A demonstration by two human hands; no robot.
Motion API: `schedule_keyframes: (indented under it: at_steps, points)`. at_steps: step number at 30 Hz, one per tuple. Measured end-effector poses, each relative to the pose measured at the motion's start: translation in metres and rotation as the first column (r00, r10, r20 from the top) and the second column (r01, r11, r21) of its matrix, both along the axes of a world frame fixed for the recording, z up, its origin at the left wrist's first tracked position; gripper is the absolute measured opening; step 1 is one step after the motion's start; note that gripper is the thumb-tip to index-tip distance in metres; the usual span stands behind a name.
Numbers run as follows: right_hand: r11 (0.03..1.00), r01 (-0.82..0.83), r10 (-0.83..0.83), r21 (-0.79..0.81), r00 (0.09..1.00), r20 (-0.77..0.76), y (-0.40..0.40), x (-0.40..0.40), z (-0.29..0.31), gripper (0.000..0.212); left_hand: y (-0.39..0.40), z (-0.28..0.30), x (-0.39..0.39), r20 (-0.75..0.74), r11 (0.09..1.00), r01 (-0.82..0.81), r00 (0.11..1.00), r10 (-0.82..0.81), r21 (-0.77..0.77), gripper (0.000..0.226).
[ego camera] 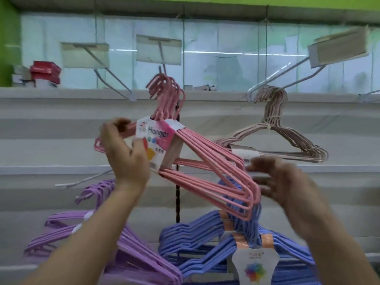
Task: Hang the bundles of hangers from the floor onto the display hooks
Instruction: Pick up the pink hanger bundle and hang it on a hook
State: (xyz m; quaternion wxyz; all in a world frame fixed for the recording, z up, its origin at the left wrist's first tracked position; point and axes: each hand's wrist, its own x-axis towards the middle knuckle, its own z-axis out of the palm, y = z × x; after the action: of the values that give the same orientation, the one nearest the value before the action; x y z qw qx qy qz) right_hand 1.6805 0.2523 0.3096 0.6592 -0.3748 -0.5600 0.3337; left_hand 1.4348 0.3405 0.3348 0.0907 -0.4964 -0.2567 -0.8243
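Overhead, left hand [123,153] fingers grip pink bundle [205,161]; right hand [287,182] beside.

Shelf clutter above the display wall

Red and white boxes [44,74] are stacked on the top ledge at left; a green wall band [205,2] is seen overhead.

slat wall [61,124] w/ hooks; beige bundle [273,128] hung, purple [86,221], blue [205,229] prob. too

1 head view faces display hooks [115,79], seemingly close.
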Motion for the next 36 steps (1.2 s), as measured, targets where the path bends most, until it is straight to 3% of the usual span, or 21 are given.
schedule_keyframes:
  at_steps: [1,3,5,7,9,11,13,18,24,26,29,32,34,36]
  points:
    - [1.000,0.002,-0.002,-0.012,0.998,0.057,0.008,-0.004,0.019,0.046,0.007,0.013,-0.014,-0.028,0.992,-0.085,0.996,0.082,-0.099,0.037]
    - [0.997,0.038,-0.008,-0.070,0.920,0.393,0.017,-0.021,0.058,0.075,0.026,0.034,-0.038,-0.239,0.925,-0.234,0.957,0.165,-0.298,0.048]
    - [0.992,0.111,-0.035,-0.055,0.672,0.739,0.023,-0.049,0.086,0.084,0.041,0.051,-0.051,-0.468,0.843,-0.289,0.882,0.050,-0.454,0.052]
    - [0.988,0.153,-0.070,-0.001,0.462,0.884,0.031,-0.075,0.098,0.072,0.052,0.058,-0.057,-0.626,0.775,-0.364,0.778,-0.051,-0.517,0.055]
    - [0.980,0.193,-0.126,0.049,0.407,0.905,0.044,-0.090,0.097,0.045,0.054,0.061,-0.055,-0.676,0.736,-0.402,0.730,-0.102,-0.545,0.051]
    - [0.974,0.207,-0.171,0.095,0.387,0.906,0.058,-0.098,0.090,0.021,0.052,0.061,-0.051,-0.652,0.724,-0.362,0.742,-0.158,-0.587,0.048]
    - [0.968,0.220,-0.202,0.123,0.382,0.902,0.068,-0.098,0.084,0.008,0.050,0.058,-0.050,-0.672,0.715,-0.389,0.725,-0.152,-0.581,0.048]
    - [0.919,0.315,-0.334,0.239,0.295,0.895,0.068,-0.094,0.095,0.027,0.042,0.060,-0.052,-0.745,0.738,-0.451,0.659,-0.104,-0.502,0.058]
    - [0.852,0.353,-0.476,0.386,0.218,0.852,0.066,-0.078,0.116,0.022,0.038,0.069,-0.044,-0.734,0.744,-0.416,0.664,-0.145,-0.523,0.061]
    - [0.825,0.371,-0.521,0.426,0.207,0.828,0.068,-0.072,0.118,0.016,0.034,0.072,-0.039,-0.695,0.741,-0.369,0.695,-0.181,-0.562,0.058]
    - [0.806,0.404,-0.553,0.433,0.253,0.794,0.062,-0.057,0.121,0.006,0.026,0.085,-0.028,-0.536,0.808,-0.149,0.813,-0.228,-0.570,0.047]
    - [0.792,0.424,-0.582,0.439,0.305,0.754,0.051,-0.044,0.129,0.009,0.023,0.105,-0.021,-0.397,0.917,-0.137,0.917,-0.025,-0.373,0.039]
    - [0.794,0.420,-0.584,0.440,0.327,0.743,0.049,-0.042,0.136,0.007,0.019,0.118,-0.016,-0.373,0.938,-0.126,0.928,-0.003,-0.322,0.040]
    - [0.812,0.411,-0.555,0.415,0.320,0.768,0.049,-0.044,0.139,0.003,0.015,0.128,-0.007,-0.370,0.937,-0.029,0.922,-0.109,-0.348,0.036]
